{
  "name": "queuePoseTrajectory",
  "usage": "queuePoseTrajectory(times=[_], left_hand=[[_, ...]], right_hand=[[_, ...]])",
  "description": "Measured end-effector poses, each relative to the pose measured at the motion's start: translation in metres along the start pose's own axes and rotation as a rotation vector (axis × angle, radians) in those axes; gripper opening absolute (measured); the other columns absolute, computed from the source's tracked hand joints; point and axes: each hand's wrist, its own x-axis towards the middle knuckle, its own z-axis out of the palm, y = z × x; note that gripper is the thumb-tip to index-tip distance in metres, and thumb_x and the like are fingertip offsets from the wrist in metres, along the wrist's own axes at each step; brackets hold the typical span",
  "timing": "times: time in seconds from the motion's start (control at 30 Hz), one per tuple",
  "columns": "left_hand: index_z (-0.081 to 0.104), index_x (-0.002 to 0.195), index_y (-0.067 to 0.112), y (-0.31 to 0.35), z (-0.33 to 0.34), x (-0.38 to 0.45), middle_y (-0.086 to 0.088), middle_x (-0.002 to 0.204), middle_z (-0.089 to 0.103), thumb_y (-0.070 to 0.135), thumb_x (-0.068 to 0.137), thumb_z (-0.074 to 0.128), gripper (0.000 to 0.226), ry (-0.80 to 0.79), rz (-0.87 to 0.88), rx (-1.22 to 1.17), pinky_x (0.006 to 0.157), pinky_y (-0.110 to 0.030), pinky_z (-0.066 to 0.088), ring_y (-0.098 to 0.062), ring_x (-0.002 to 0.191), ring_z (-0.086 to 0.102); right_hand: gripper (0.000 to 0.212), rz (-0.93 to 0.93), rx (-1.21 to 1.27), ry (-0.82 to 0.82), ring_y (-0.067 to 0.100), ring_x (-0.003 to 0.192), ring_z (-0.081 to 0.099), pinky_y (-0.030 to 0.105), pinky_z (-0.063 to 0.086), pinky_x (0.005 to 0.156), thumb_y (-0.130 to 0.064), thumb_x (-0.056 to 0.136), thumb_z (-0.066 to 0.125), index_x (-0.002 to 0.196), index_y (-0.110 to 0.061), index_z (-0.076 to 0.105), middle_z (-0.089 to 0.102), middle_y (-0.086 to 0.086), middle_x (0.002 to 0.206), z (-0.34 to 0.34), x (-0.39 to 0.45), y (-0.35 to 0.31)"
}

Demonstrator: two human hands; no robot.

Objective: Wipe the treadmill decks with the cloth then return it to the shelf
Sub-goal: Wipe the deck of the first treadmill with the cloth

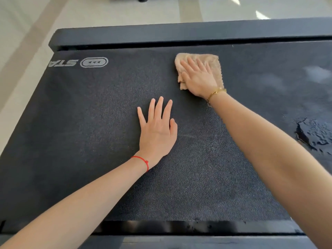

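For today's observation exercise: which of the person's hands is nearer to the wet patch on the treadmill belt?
Right. The right hand presses the cloth up and left of the wet patch; the left hand lies flat farther left, mid-belt.

1. My left hand (157, 131) lies flat, palm down, four fingers straight and slightly fanned, thumb tucked alongside the index finger.
2. A red string bracelet (142, 160) circles my left wrist; the bare forearm runs back toward the lower left.
3. My right hand (198, 78) reaches farther forward, fingers straight and spread, palm pressed down.
4. A gold bracelet (215, 93) rings my right wrist, behind the fingers; that forearm extends to the lower right.
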Motion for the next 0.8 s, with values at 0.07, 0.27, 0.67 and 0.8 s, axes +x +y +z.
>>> queuePoseTrajectory(times=[0.07,0.27,0.67,0.8], left_hand=[[0.021,0.156,0.023,-0.001,0.0,0.0,-0.003,0.163,0.019,0.037,0.1,0.025,0.058,0.005,0.002,0.005,0.119,-0.061,0.009,-0.023,0.152,0.01],[0.023,0.156,0.024,-0.002,-0.003,0.001,-0.003,0.163,0.02,0.038,0.1,0.025,0.057,-0.012,0.003,-0.023,0.119,-0.061,0.008,-0.023,0.152,0.011],[0.028,0.154,0.023,0.0,-0.004,-0.001,-0.004,0.162,0.022,0.033,0.101,0.032,0.054,0.0,0.0,-0.079,0.118,-0.062,0.005,-0.024,0.151,0.012],[0.029,0.153,0.023,0.0,-0.005,-0.002,-0.004,0.162,0.023,0.032,0.1,0.033,0.054,-0.003,0.004,-0.108,0.119,-0.062,0.005,-0.024,0.151,0.013]], right_hand=[[0.052,-0.122,0.003,-0.016,0.024,0.151,0.001,0.046,-0.002,0.121,-0.04,0.104,0.017,0.155,-0.029,0.013,0.007,-0.002,0.164,0.008,-0.015,-0.007],[0.052,0.027,-0.034,0.036,0.028,0.15,0.005,0.047,0.0,0.121,-0.041,0.104,0.023,0.155,-0.029,0.016,0.008,0.0,0.164,-0.006,-0.041,0.058],[0.056,-0.117,0.033,-0.054,0.018,0.15,-0.01,0.041,-0.006,0.122,-0.049,0.1,0.01,0.154,-0.038,0.006,-0.002,-0.011,0.163,0.021,-0.227,-0.011],[0.054,-0.188,-0.002,-0.042,0.015,0.15,-0.009,0.036,-0.007,0.122,-0.049,0.102,0.014,0.154,-0.039,0.007,0.001,-0.012,0.163,0.033,-0.29,-0.039]])
